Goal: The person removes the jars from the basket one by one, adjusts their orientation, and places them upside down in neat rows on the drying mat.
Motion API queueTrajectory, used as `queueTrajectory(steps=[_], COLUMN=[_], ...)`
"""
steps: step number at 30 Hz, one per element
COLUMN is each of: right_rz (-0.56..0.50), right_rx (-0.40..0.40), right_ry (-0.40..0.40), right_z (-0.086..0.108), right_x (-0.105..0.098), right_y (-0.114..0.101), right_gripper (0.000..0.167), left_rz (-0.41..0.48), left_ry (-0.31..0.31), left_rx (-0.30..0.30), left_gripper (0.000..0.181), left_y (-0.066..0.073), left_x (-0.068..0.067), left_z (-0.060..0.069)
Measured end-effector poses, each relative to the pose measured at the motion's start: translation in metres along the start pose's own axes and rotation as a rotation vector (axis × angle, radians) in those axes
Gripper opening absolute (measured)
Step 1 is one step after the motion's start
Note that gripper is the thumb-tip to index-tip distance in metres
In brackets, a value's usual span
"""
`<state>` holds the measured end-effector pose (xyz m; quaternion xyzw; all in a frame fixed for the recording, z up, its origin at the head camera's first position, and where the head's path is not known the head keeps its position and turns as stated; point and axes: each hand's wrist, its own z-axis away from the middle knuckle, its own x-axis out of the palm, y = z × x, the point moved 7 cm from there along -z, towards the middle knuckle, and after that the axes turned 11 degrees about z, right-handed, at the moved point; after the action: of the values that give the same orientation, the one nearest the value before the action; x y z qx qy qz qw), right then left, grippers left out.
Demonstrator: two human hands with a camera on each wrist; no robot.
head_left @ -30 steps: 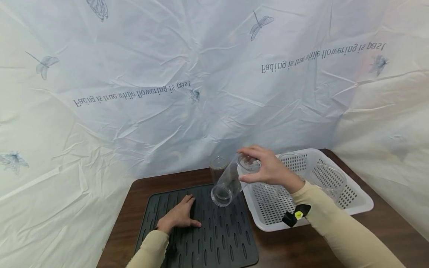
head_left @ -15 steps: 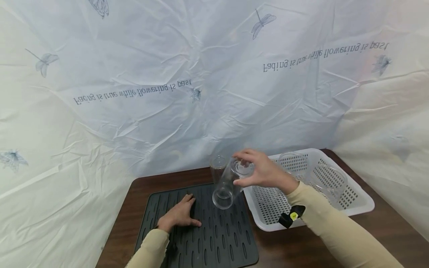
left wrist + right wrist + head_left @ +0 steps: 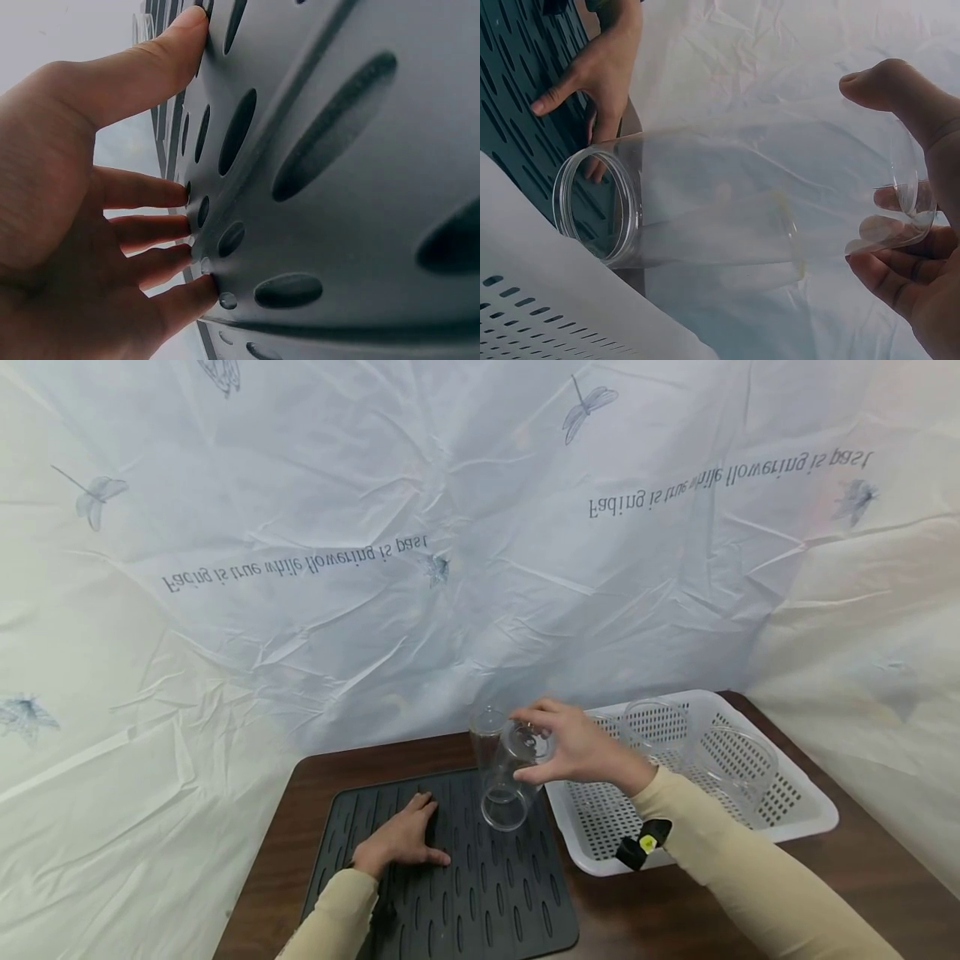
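Observation:
A clear, straight-sided jar (image 3: 504, 793) is upside down, slightly tilted, with its threaded mouth toward the dark grey drying mat (image 3: 487, 902). My right hand (image 3: 577, 745) grips it round the closed end, thumb on one side and fingers on the other. Whether the rim touches the mat I cannot tell. Just behind it is a second clear jar (image 3: 483, 723), partly hidden, at the mat's far right corner. Spread out over the mat's left half, my left hand (image 3: 399, 843) rests its fingertips and thumb on the slotted surface, as the left wrist view confirms.
To the right of the mat stands a white perforated basket (image 3: 592, 868) with several clear jars (image 3: 738, 768) in it. Mat and basket sit on a brown wooden table (image 3: 262, 852). A pale printed sheet (image 3: 450, 627) hangs close behind the table's far edge.
My right hand has moved left with the jar and tipped it more upright, its closed end shifting left and its mouth slightly lower. The left hand has stayed in place.

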<state>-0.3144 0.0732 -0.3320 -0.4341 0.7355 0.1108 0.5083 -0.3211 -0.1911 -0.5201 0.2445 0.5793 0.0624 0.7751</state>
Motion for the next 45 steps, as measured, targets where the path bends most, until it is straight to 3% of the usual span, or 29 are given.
queueTrajectory(steps=[12,23,35,45], right_rz=[0.045,0.086,0.126,0.131], right_rx=[0.036,0.046,0.083,0.103], right_ry=[-0.075,-0.167,-0.230,-0.255], right_z=[-0.007,-0.008,-0.011,-0.013], right_x=[0.013,0.033,0.045,0.050], right_y=[-0.003,-0.007,-0.005,-0.007], right_gripper=[0.075,0.079,0.081,0.084], left_rz=[0.012,0.014,0.003,0.007], left_ry=[0.009,0.001,0.006,-0.001], left_rx=[0.033,0.014,0.007,0.042], left_gripper=[0.100,0.101,0.102,0.101], left_y=[0.003,0.002,0.002,0.004], left_x=[-0.001,0.002,-0.001,-0.002], left_z=[0.005,0.005,0.003,0.005])
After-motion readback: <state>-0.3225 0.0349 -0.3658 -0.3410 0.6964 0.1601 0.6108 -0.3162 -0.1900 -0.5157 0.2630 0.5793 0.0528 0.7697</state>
